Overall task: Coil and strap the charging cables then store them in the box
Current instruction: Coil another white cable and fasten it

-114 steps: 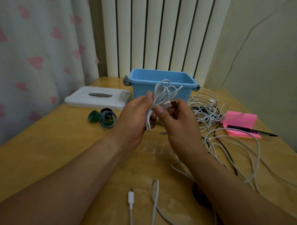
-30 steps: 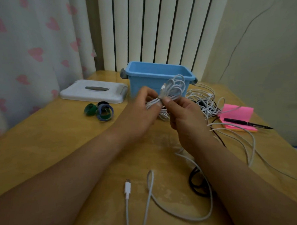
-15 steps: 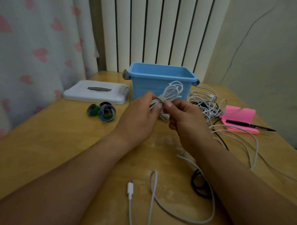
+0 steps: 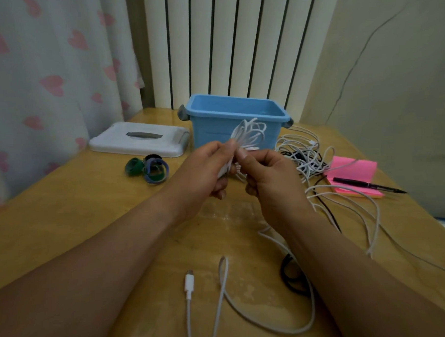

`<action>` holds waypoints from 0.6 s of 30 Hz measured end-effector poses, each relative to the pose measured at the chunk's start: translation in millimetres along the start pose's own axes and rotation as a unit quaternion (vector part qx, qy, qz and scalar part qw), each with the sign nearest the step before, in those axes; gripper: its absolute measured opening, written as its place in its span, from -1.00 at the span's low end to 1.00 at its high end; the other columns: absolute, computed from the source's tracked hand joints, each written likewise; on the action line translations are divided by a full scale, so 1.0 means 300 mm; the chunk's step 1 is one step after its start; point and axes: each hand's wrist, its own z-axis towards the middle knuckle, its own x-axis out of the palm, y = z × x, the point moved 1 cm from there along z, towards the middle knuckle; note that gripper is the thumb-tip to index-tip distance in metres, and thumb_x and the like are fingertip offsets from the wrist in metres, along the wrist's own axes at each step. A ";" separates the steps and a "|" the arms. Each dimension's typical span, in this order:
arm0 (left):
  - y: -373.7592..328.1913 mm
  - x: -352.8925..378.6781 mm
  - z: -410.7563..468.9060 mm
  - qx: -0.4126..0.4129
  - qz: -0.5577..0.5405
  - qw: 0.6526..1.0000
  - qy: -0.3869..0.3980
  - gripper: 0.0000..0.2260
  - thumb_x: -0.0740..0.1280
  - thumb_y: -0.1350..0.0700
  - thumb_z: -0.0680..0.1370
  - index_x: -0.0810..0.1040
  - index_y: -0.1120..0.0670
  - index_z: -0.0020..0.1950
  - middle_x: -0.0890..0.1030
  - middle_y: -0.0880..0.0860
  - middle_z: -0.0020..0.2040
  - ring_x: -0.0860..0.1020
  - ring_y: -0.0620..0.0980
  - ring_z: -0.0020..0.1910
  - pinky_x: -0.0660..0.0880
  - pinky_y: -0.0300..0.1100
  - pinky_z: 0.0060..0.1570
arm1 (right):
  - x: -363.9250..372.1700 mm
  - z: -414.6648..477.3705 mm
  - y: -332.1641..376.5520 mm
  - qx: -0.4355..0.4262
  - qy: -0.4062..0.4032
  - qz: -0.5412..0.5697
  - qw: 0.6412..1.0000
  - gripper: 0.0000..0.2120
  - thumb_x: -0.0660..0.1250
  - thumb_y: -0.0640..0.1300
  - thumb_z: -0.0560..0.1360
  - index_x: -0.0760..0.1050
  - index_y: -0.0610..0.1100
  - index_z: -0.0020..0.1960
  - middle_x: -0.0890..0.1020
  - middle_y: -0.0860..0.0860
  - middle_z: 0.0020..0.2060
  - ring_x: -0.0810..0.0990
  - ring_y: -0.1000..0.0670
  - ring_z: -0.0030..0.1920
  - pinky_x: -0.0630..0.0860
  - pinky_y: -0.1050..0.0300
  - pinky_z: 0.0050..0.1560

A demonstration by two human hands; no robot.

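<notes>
coiled cable (image 4: pixel 249 134) between both hands' curled fingers (image 4: pixel 231 152)

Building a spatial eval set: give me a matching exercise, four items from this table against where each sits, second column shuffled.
Items:
1. coiled cable
2. lid
3. pen
4. straps

Places:
a. lying on the pink notepad
b. flat on the table, left of the blue box
c. gripped by the left hand and the right hand
d. on the table, on the near side of the lid

Pairs: 1-c, 2-b, 3-a, 4-d
</notes>
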 end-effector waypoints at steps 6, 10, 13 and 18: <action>0.009 0.007 -0.003 -0.056 -0.145 0.988 0.014 -0.68 0.20 -0.10 0.76 0.62 0.10 0.13 0.54 0.07 -0.23 0.32 -0.06 -0.44 0.40 -0.19 -0.45 | 0.003 0.001 -0.011 -0.017 0.032 0.028 0.999 -0.90 0.45 -0.15 0.62 0.66 -0.19 -0.02 0.66 -0.07 -0.30 0.47 0.03 -0.37 0.42 0.11 -0.32; 0.006 0.001 -0.008 -0.069 -0.167 0.982 0.045 -0.63 0.20 -0.13 0.75 0.61 0.12 0.03 0.55 0.08 -0.24 0.35 -0.07 -0.48 0.44 -0.18 -0.45 | 0.001 0.009 -0.027 -0.008 0.030 0.023 0.999 -0.74 0.50 -0.04 0.58 0.67 -0.26 0.02 0.66 -0.12 -0.27 0.46 0.00 -0.37 0.41 0.13 -0.34; 0.003 -0.005 -0.009 -0.073 -0.175 0.979 0.069 -0.60 0.18 -0.15 0.75 0.61 0.10 -0.04 0.56 0.11 -0.24 0.41 -0.05 -0.48 0.50 -0.14 -0.40 | -0.004 0.015 -0.033 0.002 0.036 0.021 0.999 -0.65 0.54 0.07 0.52 0.65 -0.24 0.00 0.65 -0.14 -0.24 0.48 -0.02 -0.33 0.42 0.12 -0.32; -0.007 -0.029 -0.013 -0.106 -0.165 0.974 0.117 -0.54 0.20 -0.21 0.70 0.62 0.11 -0.11 0.58 0.15 -0.27 0.54 0.07 -0.40 0.62 -0.02 -0.26 | 0.003 0.007 -0.030 0.042 0.105 0.052 0.992 -0.64 0.52 0.11 0.51 0.64 -0.20 0.00 0.61 -0.16 -0.26 0.51 -0.19 -0.22 0.42 -0.10 -0.15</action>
